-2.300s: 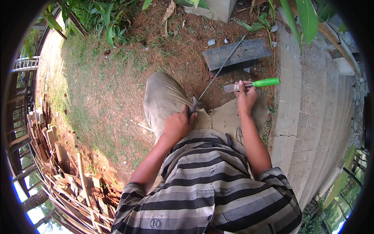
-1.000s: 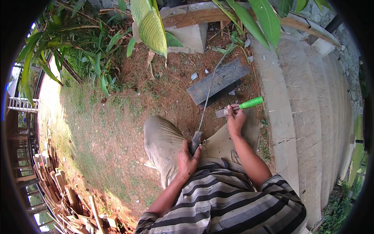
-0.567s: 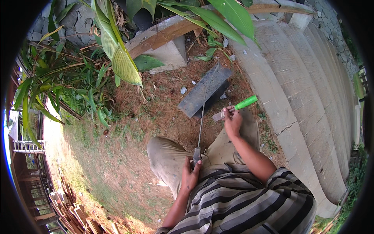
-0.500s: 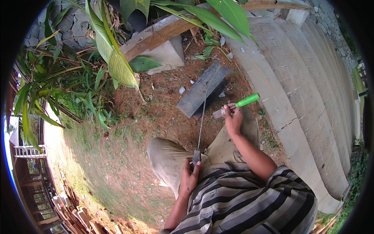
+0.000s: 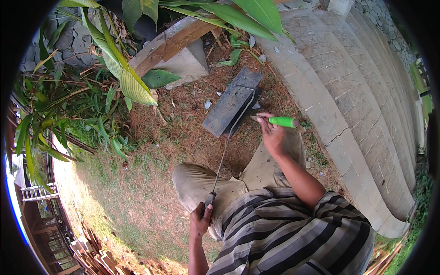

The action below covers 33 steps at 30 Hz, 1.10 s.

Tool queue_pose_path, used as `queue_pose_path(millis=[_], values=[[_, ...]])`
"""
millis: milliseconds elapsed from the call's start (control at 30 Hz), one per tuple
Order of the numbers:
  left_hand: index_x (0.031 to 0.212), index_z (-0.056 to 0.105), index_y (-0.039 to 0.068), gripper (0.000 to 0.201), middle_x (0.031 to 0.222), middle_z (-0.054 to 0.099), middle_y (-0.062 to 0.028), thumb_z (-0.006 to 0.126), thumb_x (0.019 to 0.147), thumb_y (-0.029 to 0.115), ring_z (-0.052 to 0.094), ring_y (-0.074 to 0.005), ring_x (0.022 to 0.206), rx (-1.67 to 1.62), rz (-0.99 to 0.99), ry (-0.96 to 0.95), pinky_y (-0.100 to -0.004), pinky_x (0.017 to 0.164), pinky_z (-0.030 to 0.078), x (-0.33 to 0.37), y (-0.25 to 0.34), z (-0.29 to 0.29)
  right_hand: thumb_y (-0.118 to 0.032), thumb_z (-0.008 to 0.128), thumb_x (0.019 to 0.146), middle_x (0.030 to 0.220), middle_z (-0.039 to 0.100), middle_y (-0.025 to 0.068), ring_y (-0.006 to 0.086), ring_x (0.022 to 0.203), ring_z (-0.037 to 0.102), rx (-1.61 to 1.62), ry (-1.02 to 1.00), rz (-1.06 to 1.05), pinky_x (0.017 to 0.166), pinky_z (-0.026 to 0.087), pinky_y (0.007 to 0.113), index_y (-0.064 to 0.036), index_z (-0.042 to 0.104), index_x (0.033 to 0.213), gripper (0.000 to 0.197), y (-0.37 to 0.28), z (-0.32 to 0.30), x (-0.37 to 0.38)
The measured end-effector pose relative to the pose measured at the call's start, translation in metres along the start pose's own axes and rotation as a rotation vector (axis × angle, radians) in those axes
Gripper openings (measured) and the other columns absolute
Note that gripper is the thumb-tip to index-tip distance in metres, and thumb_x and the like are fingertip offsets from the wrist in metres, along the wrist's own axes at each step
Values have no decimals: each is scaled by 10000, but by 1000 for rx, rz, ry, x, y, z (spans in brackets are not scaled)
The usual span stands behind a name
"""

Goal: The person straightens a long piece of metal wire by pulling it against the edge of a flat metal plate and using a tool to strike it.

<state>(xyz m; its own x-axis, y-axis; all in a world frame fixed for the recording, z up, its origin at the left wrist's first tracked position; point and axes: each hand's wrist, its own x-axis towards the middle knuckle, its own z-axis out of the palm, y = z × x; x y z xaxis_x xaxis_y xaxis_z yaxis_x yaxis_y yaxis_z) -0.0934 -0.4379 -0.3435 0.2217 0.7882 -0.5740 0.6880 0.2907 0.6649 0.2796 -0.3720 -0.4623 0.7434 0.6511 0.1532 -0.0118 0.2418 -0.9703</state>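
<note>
My left hand [image 5: 200, 221] is closed around the dark handle of a long thin metal rod [image 5: 223, 158], beside my left knee. The rod runs away from me, and its bent far end lies over a dark, heavy-looking metal block [image 5: 224, 108] on the ground. Held in my right hand [image 5: 274, 137], above my right knee, is a flat-bladed tool with a bright green handle [image 5: 283, 122]. Its short blade points left toward the block and shows almost edge-on; my fingers cover part of it. Whether the blade touches anything I cannot tell.
Curved stone steps [image 5: 337, 119] rise on the right. Leafy plants [image 5: 73, 107] crowd the far left, and a large leaf [image 5: 130, 85] hangs near a wooden beam [image 5: 181, 39] on a concrete footing [image 5: 190, 66]. Loose planks [image 5: 98, 256] lie at the lower left.
My left hand has moved left and toward me, and the rod now slants more. My right hand has turned the green-handled tool, so its blade no longer shows broad side. The view has shifted slightly.
</note>
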Motion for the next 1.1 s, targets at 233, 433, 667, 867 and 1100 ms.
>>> queue_pose_path(millis=[233, 433, 667, 867, 1100], values=[[889, 580, 7, 436, 622, 600, -106, 649, 1026, 415, 598, -193, 525, 92, -9, 23, -352, 518, 462, -3, -6, -3, 40, 740, 799, 1200, 730, 103, 304, 1233, 661, -431, -453, -573, 1030, 569, 417, -45, 748, 1086, 299, -29, 14, -9], [943, 575, -2, 487, 640, 579, -191, 604, 1033, 476, 591, -400, 591, 268, 103, 72, -440, 577, 465, -8, -7, 3, 75, 669, 800, 1240, 728, 55, 251, 1275, 642, -665, -395, -542, 1067, 548, 385, -70, 751, 1114, 355, -4, 10, 23], [1011, 609, -25, 516, 647, 596, -132, 609, 1026, 491, 620, -221, 517, 271, 95, 87, -377, 515, 480, -8, -22, -3, 62, 659, 798, 1303, 704, 59, 258, 1305, 622, -724, -560, -704, 1036, 569, 399, -70, 718, 1193, 421, 5, 3, 20], [986, 607, 4, 479, 672, 619, -159, 653, 1003, 481, 637, -331, 618, 150, -47, 24, -419, 580, 492, -14, -10, -3, -57, 644, 901, 1051, 746, 191, 357, 1005, 733, -818, -100, -135, 840, 593, 482, -102, 695, 1142, 251, -6, -36, 81], [1015, 644, 27, 577, 839, 713, -201, 756, 875, 575, 700, -419, 823, 620, 54, 41, -495, 702, 532, -5, -3, -19, -118, 567, 937, 1078, 729, 256, 468, 1041, 693, -1471, -46, 421, 882, 546, 572, -75, 582, 1338, 404, 10, -235, 61]])
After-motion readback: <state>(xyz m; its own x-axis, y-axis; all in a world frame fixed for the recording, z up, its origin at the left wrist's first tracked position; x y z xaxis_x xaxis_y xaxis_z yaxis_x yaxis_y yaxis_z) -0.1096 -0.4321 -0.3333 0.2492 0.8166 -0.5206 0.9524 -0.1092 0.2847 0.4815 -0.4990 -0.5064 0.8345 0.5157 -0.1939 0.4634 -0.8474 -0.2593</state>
